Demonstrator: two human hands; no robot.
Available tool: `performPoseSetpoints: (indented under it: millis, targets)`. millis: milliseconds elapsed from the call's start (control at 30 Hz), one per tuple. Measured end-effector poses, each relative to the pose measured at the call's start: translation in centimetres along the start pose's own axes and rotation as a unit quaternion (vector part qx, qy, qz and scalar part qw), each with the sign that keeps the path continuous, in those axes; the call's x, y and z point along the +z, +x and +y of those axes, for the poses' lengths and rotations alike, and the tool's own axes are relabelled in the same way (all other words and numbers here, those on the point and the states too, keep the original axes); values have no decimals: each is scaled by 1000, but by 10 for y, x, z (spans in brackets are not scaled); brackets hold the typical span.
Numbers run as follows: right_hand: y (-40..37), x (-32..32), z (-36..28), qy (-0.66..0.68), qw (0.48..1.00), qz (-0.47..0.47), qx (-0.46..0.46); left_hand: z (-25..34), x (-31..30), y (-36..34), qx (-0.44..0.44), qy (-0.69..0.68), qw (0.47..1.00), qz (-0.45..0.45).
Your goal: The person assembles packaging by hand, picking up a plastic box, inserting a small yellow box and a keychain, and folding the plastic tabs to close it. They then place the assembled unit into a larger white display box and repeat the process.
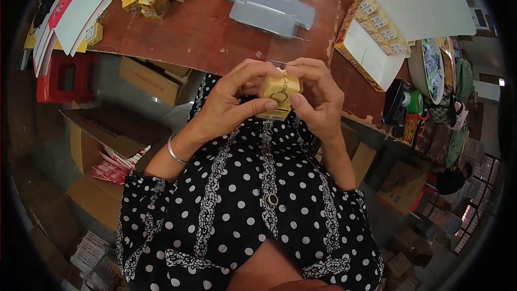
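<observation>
In front of my chest, at the table's near edge, both hands hold a small yellow box [288,85]. A metal chain with a split key ring [279,96] lies across its face. My left hand [229,97] is closed on the box's left side, thumb along the lower front. My right hand [319,96] grips the right side, with its thumb at the lower corner and its fingers bent over the top. Just beyond the fingers is a thin clear plastic piece [291,48]. A clear plastic tray [266,11] lies farther back on the table.
Many small yellow boxes [154,1] line the back of the red-brown table [177,35]. An open display carton [371,54] with rows of yellow boxes sits at the right. Flat printed cards [81,13] are stacked at the left, above a red stool [67,81] and cardboard boxes [148,81].
</observation>
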State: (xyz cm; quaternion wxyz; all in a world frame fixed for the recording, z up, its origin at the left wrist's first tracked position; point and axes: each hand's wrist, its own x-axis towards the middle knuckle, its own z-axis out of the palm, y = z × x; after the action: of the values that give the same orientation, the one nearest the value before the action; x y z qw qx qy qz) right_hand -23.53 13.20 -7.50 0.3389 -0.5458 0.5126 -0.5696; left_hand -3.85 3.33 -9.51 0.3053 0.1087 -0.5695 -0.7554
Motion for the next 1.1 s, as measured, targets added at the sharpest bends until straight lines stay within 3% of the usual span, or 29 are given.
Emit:
performPoseSetpoints:
  millis: [100, 200, 267, 400, 467, 600, 667, 1100]
  targets:
    - [0, -2, 1, -68, 998, -19, -1, 3, 0, 1, -1, -16, 1000, 27]
    - [-1, 6, 3, -40, 999, -15, -6, -1, 2, 4, 8, -31, 999, 40]
    - [-1, 17, -4, 63, 997, 35, 21, -10, 4, 7, 43, -112, 991, 59]
    - [4, 14, -2, 37, 998, 53, -4, -3, 9, 9, 24, -141, 985, 97]
    - [7, 0, 6, -64, 995, -18, -75, -1, 7, 9, 14, -133, 987, 91]
    - [10, -7, 9, 17, 996, -60, -69, -5, 7, 6, 15, -88, 994, 68]
    - [10, -3, -3, 64, 993, -40, 86, -6, 8, 5, 36, -11, 997, 70]
    - [17, -6, -10, -4, 996, 13, 91, -2, 14, 4, -17, -46, 997, 57]
